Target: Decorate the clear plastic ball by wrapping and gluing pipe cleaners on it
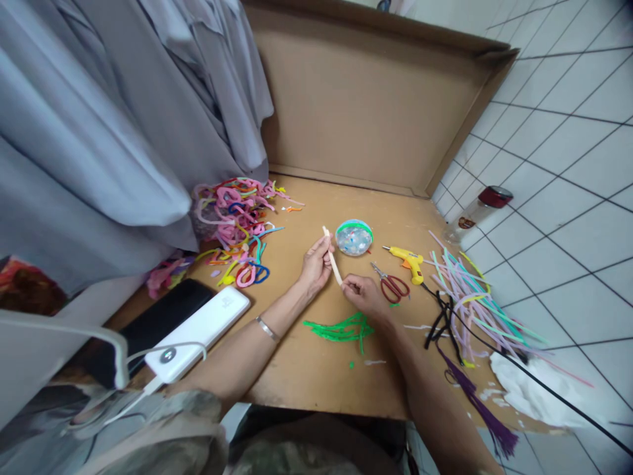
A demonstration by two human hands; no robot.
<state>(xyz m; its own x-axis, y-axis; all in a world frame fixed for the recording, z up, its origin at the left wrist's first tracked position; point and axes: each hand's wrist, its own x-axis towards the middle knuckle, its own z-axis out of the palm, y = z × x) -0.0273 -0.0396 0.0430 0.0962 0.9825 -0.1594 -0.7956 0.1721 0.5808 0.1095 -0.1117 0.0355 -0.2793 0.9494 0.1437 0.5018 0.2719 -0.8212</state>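
Observation:
My left hand is closed around the upper part of a pale cream strip, whose tip sticks out above the fingers. At the strip's lower end, the fingers of my right hand pinch it. Its exact kind is hard to make out. Just beyond my hands sits a round container with a green band and small bits inside. Red-handled scissors lie to the right of my right hand, below a yellow glue gun. Bright green pipe cleaners are spread on the table nearer to me.
Tangled, mostly pink pipe cleaners pile up at left, behind a white power bank. Pastel pipe cleaners, a purple tassel and white tissue lie at right. A red-lidded bottle and cardboard stand behind.

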